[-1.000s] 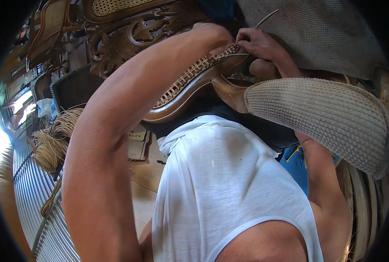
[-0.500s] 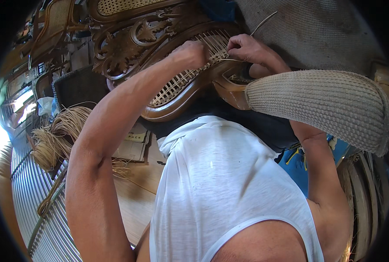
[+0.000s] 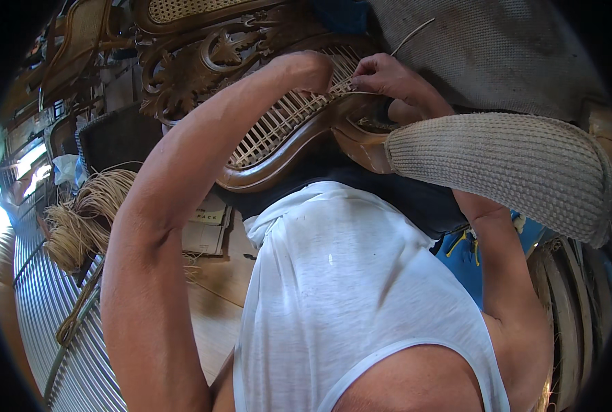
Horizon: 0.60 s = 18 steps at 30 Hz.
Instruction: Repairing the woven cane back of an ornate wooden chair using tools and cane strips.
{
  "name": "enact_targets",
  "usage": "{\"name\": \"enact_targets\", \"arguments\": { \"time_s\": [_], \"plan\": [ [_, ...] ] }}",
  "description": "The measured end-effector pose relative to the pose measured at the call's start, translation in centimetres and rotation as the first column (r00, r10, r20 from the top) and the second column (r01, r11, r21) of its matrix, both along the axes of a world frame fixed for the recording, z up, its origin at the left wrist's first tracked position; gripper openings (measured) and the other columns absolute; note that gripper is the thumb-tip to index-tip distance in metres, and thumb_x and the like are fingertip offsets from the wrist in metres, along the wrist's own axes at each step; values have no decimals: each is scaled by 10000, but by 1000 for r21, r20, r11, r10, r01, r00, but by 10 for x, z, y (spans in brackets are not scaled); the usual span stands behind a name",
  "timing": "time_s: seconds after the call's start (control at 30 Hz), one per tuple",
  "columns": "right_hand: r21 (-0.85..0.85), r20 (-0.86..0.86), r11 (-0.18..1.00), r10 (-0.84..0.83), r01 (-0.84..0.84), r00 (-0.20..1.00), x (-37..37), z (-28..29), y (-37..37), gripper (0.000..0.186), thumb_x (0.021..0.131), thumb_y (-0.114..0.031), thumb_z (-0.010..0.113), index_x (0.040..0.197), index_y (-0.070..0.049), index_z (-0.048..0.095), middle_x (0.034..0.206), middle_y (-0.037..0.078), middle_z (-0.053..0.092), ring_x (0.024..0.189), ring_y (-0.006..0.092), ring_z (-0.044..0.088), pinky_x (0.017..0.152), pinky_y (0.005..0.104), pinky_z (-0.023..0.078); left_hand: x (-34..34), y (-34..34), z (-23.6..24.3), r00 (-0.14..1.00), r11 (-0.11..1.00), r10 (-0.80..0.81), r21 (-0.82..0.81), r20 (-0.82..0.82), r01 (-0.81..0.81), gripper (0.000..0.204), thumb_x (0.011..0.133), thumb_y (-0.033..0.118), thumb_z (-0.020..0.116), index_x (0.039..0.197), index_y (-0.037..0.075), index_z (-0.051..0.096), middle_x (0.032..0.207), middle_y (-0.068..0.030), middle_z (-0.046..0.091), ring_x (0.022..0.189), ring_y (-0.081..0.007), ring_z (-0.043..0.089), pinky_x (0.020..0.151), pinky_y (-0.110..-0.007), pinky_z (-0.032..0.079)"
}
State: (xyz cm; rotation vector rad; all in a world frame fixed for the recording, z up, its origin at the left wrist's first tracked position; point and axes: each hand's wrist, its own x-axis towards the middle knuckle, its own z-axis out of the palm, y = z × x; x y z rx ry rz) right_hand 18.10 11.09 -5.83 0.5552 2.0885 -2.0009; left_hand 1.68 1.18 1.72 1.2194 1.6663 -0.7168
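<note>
A carved wooden chair frame (image 3: pixel 247 182) lies across my lap, with a lattice of pale cane strands (image 3: pixel 268 134) stretched inside its curved opening. My left hand (image 3: pixel 313 71) is bent over the middle of this lattice; its fingers are hidden behind the back of the hand. Just to its right, at the lattice's edge, the fingers of my right hand (image 3: pixel 388 77) are pinched together on a thin cane strand (image 3: pixel 414 36). One end of that strand sticks up beyond the hand, and another stretch crosses the wooden rim below it.
A padded, textured-cloth armrest (image 3: pixel 498 161) juts out at right, near my forearm. Bundled cane (image 3: pixel 89 216) rests on a ribbed surface (image 3: pixel 52 329) at left. Another caned panel (image 3: pixel 189 8) and carved scrollwork (image 3: pixel 203 65) are at the far side. A rough mat (image 3: pixel 491 55) covers the far right.
My left hand has shifted slightly up and right and turned, so its fingers no longer show. The right hand keeps its pinch in nearly the same place.
</note>
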Motion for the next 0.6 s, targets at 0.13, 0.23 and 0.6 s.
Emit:
{"name": "enact_targets", "arguments": {
  "time_s": [0.13, 0.23, 0.6],
  "plan": [
    [-16, 60, 1000, -13, 14, 998, 1, -1, -1, 249, 816, -170, 687, 961, 29, 721, 827, 94, 700, 773, 158, 641, 711, 323, 522, 1, -41, -9, 987, 971, 158, 184, -1, -156, 201, 873, 232, 693, 985, 68, 720, 949, -176, 729, 817, -278, 736, 745, -406, 576],
    [96, 81, 995, 11, -19, 997, -2, 4, -5, 176, 880, -166, 702, 937, 1, 703, 801, 33, 670, 741, 95, 604, 684, 273, 500, 33, -65, 4, 903, 832, 425, 423, -68, -360, 287, 913, 218, 616, 1083, 5, 706, 1090, -225, 708, 1018, -363, 701, 858, -429, 582],
    [164, 99, 985, 33, -49, 995, 5, 10, -5, 185, 863, -162, 745, 957, -4, 744, 801, 41, 701, 721, 96, 605, 672, 279, 496, 52, -64, 26, 931, 866, 342, 428, -129, -259, 215, 902, 157, 603, 1004, 5, 716, 1112, -220, 706, 1050, -386, 687, 874, -450, 575]
  ]
}}
